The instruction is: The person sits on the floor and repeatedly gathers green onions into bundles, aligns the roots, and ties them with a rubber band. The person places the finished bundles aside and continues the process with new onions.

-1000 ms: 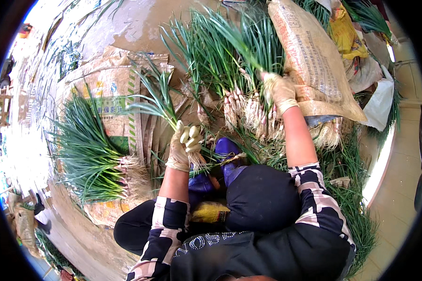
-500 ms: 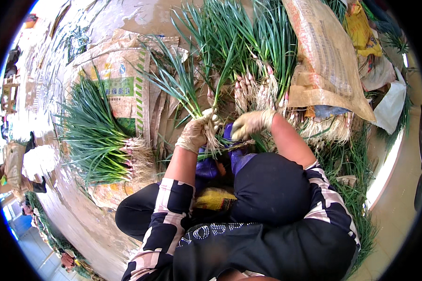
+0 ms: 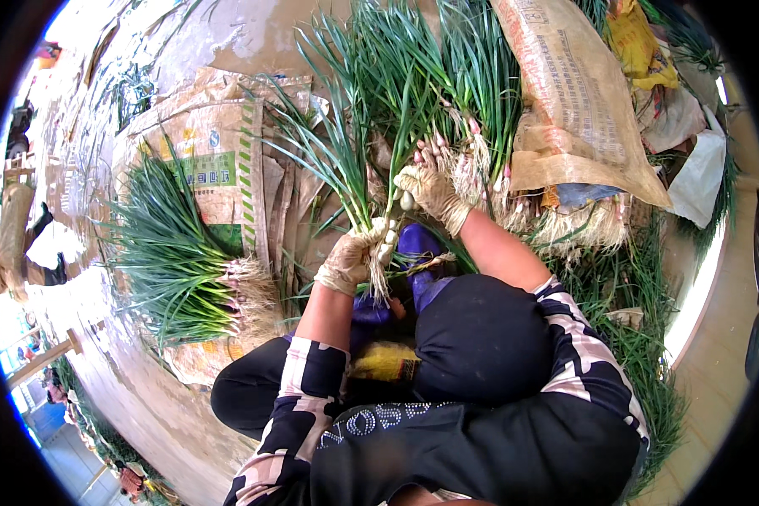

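My left hand, in a pale glove, is closed around a small bunch of spring onions. Their green leaves fan up and away, and pale roots hang below the fist. Just right of it and slightly farther off, my gloved right hand has its fingers bent round a single spring onion stalk. A white bulb shows under its fingertips. Beyond the right hand lie several spring onions with pinkish bulbs and stringy roots. A larger pile of spring onions rests to the left, roots facing right.
Flattened woven sacks lie under the left pile. A tan sack covers more onions at the right, their roots sticking out. Loose green leaves litter the right side. My purple boots are just below the hands.
My right hand has moved away from me, from beside the boot up to the stalk, and its fingers have closed on it. My left hand keeps its bunch, nearly still.
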{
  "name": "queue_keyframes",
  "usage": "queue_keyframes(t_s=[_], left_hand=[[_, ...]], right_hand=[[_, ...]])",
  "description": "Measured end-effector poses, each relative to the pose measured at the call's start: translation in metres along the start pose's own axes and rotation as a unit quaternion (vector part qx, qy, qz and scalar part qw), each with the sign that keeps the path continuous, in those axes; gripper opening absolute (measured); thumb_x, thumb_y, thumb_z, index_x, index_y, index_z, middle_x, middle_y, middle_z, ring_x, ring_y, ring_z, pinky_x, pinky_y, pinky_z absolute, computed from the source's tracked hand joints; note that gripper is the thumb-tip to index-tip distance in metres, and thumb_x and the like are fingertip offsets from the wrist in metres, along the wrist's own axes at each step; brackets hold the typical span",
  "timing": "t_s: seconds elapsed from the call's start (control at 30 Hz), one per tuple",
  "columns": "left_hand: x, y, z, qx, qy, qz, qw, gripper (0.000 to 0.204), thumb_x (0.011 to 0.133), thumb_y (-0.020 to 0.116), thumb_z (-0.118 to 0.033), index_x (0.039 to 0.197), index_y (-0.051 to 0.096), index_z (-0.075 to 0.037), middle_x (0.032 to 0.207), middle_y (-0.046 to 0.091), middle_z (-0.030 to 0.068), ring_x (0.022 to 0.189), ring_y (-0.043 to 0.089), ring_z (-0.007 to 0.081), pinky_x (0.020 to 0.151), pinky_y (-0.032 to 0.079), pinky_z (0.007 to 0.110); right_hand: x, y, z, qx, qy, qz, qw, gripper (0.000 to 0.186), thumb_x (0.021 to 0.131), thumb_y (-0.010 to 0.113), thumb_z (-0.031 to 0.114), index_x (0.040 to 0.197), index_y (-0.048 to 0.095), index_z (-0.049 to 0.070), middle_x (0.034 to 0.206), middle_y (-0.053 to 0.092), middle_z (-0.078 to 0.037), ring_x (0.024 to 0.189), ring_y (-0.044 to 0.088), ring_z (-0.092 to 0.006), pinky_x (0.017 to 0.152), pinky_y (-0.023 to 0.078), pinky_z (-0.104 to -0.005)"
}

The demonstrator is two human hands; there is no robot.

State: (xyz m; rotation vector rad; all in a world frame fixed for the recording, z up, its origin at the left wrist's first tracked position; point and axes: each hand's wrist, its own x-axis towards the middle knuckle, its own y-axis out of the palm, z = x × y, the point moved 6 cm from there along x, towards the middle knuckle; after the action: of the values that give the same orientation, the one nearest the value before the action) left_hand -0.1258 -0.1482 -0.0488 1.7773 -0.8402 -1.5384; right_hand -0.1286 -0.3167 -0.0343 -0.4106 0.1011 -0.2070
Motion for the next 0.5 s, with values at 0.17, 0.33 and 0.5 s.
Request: queue_keyframes(t_s=[0.17,0.33,0.5], left_hand=[[-0.001,0.008,0.001,0.03,0.006,-0.024,0.999,0.022,0.085,0.052,-0.009,0.105,0.053,0.0,0.08,0.061,0.009,0.061,0.06,0.0159,0.048,0.05,0.025],[0.014,0.005,0.01,0.054,0.011,-0.085,0.995,0.017,0.086,0.05,-0.012,0.099,0.054,-0.001,0.071,0.057,0.006,0.051,0.052,0.0135,0.043,0.042,0.022],[0.008,0.061,0.005,0.067,0.068,0.052,0.994,0.02,0.085,0.054,-0.017,0.098,0.051,-0.002,0.067,0.053,0.0052,0.048,0.046,0.0121,0.041,0.038,0.022]], right_hand=[[-0.016,0.033,-0.019,0.258,0.249,0.203,0.911,0.027,0.087,0.048,0.024,0.104,0.061,0.008,0.086,0.062,-0.008,0.075,0.06,-0.0153,0.067,0.048,-0.0249],[-0.013,0.032,-0.009,-0.209,0.0,0.095,0.973,0.035,0.077,0.048,0.015,0.109,0.057,0.005,0.097,0.06,-0.015,0.089,0.058,-0.0293,0.087,0.044,-0.0354],[-0.008,0.003,0.004,-0.374,-0.135,-0.223,0.89,0.016,0.085,0.048,0.014,0.094,0.058,0.005,0.088,0.059,-0.015,0.076,0.057,-0.0273,0.074,0.046,-0.0367]])
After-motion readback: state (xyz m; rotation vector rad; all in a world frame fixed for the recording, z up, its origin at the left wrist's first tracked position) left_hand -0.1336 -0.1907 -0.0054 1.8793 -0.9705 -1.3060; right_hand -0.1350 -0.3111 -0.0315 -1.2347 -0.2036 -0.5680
